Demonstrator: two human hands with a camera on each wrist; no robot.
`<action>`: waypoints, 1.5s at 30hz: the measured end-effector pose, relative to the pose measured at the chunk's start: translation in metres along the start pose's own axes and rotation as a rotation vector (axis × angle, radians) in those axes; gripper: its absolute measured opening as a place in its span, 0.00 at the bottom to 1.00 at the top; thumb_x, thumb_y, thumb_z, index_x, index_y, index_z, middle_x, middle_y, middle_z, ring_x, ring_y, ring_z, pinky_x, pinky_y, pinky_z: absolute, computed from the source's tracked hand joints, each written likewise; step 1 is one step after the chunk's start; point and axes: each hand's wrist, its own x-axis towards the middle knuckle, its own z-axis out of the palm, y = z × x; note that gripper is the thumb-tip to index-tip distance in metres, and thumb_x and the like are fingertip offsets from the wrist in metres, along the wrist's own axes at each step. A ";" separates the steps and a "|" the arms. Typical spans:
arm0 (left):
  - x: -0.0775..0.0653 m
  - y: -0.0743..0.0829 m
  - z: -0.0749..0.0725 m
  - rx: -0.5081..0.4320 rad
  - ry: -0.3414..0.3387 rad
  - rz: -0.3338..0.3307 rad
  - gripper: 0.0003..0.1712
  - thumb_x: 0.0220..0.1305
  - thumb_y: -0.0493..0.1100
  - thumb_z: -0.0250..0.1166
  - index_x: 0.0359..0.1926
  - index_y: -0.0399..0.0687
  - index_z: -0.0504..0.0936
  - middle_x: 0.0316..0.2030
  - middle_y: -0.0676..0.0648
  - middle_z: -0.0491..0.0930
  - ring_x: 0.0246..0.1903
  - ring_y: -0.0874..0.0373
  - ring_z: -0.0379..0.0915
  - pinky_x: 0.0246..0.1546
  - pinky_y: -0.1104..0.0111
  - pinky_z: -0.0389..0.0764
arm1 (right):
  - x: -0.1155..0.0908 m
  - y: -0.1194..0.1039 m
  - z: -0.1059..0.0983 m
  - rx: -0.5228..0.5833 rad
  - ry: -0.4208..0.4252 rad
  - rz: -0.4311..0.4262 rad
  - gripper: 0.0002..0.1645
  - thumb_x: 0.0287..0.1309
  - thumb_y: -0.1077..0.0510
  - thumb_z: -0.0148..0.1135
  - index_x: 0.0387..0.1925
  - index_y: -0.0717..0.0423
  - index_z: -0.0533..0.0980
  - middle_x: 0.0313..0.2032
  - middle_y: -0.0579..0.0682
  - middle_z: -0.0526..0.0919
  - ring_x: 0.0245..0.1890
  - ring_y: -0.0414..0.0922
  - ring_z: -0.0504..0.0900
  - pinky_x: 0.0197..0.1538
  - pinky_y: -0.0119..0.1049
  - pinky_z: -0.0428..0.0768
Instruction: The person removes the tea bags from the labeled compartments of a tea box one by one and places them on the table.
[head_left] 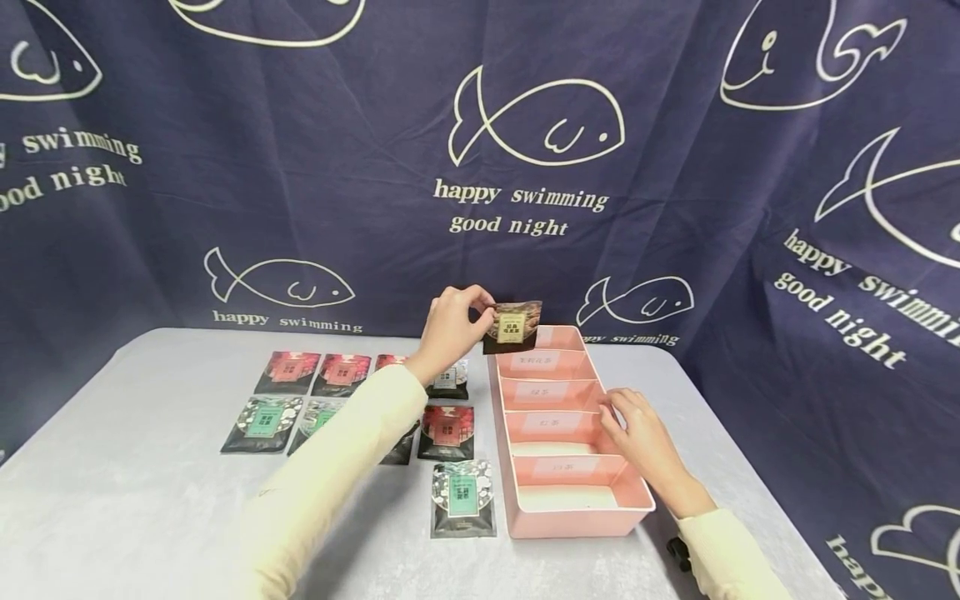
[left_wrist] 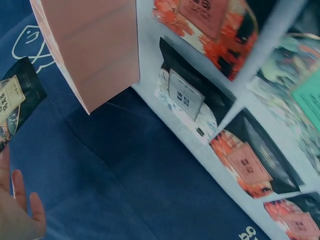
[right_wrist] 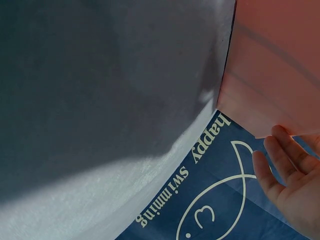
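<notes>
My left hand point(head_left: 459, 323) pinches a black sachet with a pale yellow label point(head_left: 513, 327) at its upper left edge. It holds the sachet up near the back of a long pink divided box point(head_left: 577, 524). In the left wrist view the same sachet point(left_wrist: 15, 100) appears at the left edge, above the fingers. On the box's right side, my right hand point(head_left: 639, 432) rests at the rim, its fingers fairly loose. The right wrist view has fingertips point(right_wrist: 280, 131) right at the edge of the pink wall. Pale labels point(head_left: 534, 361) mark the box's compartments.
Left of the box lie sachets in rows: red-labelled ones point(head_left: 341, 375), a grey-labelled one point(head_left: 447, 382) and green-labelled ones point(head_left: 262, 423). One green-labelled sachet point(head_left: 462, 500) lies nearest the front. My left sleeve covers part of the rows. A dark blue fish-print curtain point(head_left: 375, 167) hangs behind the table.
</notes>
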 end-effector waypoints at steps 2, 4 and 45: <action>-0.004 -0.001 -0.006 -0.015 -0.014 -0.006 0.04 0.56 0.43 0.59 0.32 0.53 0.80 0.26 0.55 0.82 0.38 0.52 0.72 0.50 0.56 0.67 | 0.000 0.000 0.000 0.001 -0.003 0.004 0.08 0.53 0.62 0.56 0.33 0.62 0.78 0.36 0.55 0.79 0.41 0.52 0.75 0.46 0.48 0.74; -0.008 -0.002 -0.013 -0.026 -0.031 -0.015 0.04 0.56 0.43 0.59 0.32 0.53 0.80 0.26 0.55 0.82 0.39 0.52 0.72 0.50 0.56 0.66 | 0.000 0.001 0.000 0.001 -0.002 0.005 0.08 0.53 0.63 0.56 0.33 0.62 0.78 0.36 0.55 0.79 0.41 0.52 0.75 0.46 0.48 0.73; -0.157 -0.041 -0.095 -0.015 -0.221 -0.079 0.08 0.47 0.36 0.64 0.27 0.55 0.77 0.24 0.62 0.76 0.26 0.64 0.71 0.35 0.63 0.73 | 0.000 -0.001 -0.001 0.014 -0.007 0.017 0.07 0.53 0.63 0.55 0.33 0.62 0.77 0.36 0.56 0.79 0.41 0.53 0.75 0.46 0.49 0.73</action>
